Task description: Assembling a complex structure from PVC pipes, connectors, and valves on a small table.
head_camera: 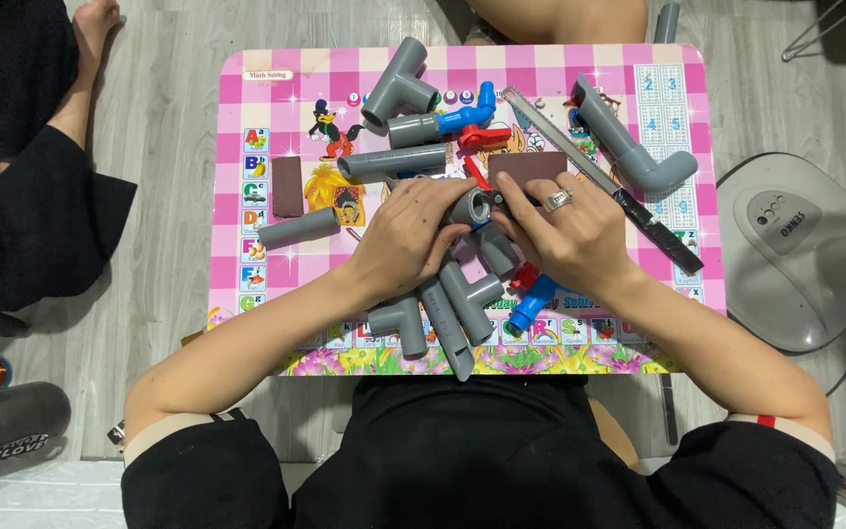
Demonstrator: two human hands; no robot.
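Your left hand [408,235] and right hand [570,230] are both closed around a small grey pipe fitting [469,206], held just above the pink bench [232,127]. It looks light, stiff and smooth, so grip its round body. Loose grey tees [443,313] lie under your wrists, a blue valve [462,120] beyond.

Bare table [232,245] left of short pipe [298,227]; fittings [443,313] elsewhere.
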